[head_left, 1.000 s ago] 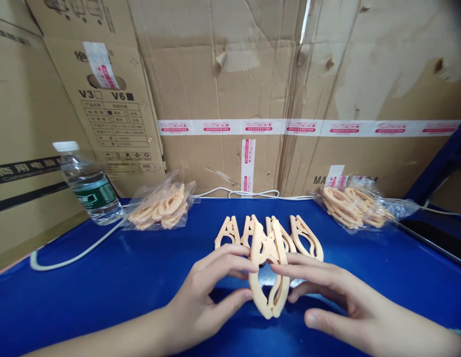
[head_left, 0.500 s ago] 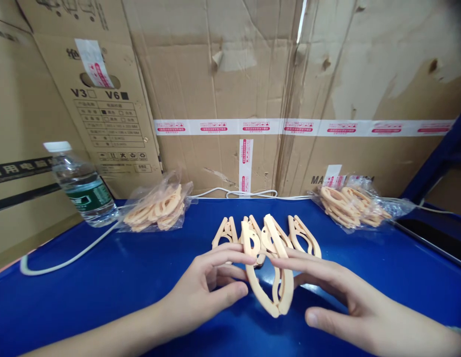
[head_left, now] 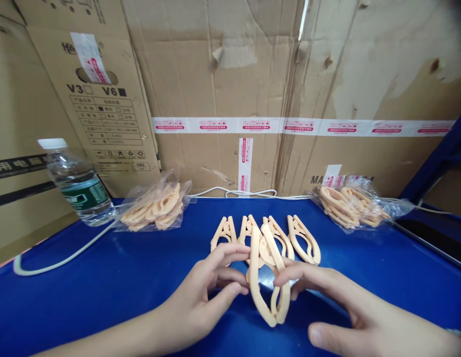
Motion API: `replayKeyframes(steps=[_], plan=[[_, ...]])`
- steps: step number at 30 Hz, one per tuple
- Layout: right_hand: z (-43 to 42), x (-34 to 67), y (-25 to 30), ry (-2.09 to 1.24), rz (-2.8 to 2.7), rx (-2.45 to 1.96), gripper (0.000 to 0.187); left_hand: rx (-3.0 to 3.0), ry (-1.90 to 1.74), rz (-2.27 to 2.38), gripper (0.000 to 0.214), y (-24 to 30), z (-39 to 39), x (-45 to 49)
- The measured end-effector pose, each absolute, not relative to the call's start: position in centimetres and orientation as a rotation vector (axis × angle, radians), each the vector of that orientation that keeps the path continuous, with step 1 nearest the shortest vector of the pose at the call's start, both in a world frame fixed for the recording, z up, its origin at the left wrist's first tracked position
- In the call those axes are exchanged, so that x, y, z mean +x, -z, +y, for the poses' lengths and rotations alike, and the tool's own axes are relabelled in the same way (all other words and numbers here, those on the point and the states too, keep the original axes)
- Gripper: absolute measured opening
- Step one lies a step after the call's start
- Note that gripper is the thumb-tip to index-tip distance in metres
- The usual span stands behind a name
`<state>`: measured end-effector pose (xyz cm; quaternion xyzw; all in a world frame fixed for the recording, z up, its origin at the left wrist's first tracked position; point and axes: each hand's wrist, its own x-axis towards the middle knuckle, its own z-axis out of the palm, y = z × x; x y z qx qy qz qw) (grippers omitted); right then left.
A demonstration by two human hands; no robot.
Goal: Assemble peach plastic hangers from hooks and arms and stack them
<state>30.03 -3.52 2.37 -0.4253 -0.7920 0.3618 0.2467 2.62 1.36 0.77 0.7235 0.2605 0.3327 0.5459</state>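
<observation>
A beige folding hanger (head_left: 255,277) stands tilted up from the table, its two arms spread in a narrow V with the joined end toward me. My left hand (head_left: 211,285) holds its left arm with the fingertips, thumb and fingers curled. On the other side, my right hand (head_left: 334,297) has its fingers round the right arm, while the thumb stands apart. Behind it several similar hangers lie in a row, among them one at the left (head_left: 217,238) and one at the right end (head_left: 312,245); the middle ones are partly covered.
A clear bag of hangers (head_left: 156,210) lies at the back left, another bag (head_left: 349,206) at the back right. A water bottle (head_left: 81,191) stands far left beside a white cable (head_left: 66,260). Cardboard boxes (head_left: 215,163) wall off the back of the blue table (head_left: 141,277). A dark flat object (head_left: 434,245) lies far right.
The held hanger has turned and its upper ends have dropped, so the rounded inner parts now face more away from me. My right fingers have shifted lower along its arm.
</observation>
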Motion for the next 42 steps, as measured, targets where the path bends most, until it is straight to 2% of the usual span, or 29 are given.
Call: replayKeyframes(steps=[6, 11, 19, 23, 28, 38, 42], plan=[[-3.3, 29.9, -2.7, -1.078, -2.113, -1.1, 0.051, 1.794, -0.782, 0.598, 0.053, -0.1, 1.5, 2.4], [-2.8, 30.2, -3.1, -1.067, -2.016, -1.125, 0.046, 1.995, -0.86, 0.626, 0.059, -0.4, 1.4, 2.5], [1.1, 36.0, -5.3, -0.385, -1.916, -1.664, 0.041, 2.17, -0.987, 0.665, 0.062, -0.8, 1.2, 2.3], [1.6, 37.6, -5.0, -0.38, -2.014, -1.802, 0.039, 2.144, -0.994, 0.723, 0.06, -0.5, 1.1, 2.2], [1.0, 37.1, -4.8, -0.534, -2.107, -1.835, 0.047, 2.171, -0.992, 0.753, 0.057, -0.3, 1.3, 2.1], [1.2, 37.3, -4.9, -0.592, -2.332, -1.908, 0.075, 2.482, -1.083, 0.725, 0.049, -0.5, 1.2, 2.2], [1.2, 37.5, -4.6, -0.56, -2.384, -1.904, 0.076, 2.668, -1.125, 0.695, 0.044, -0.3, 0.9, 2.1]])
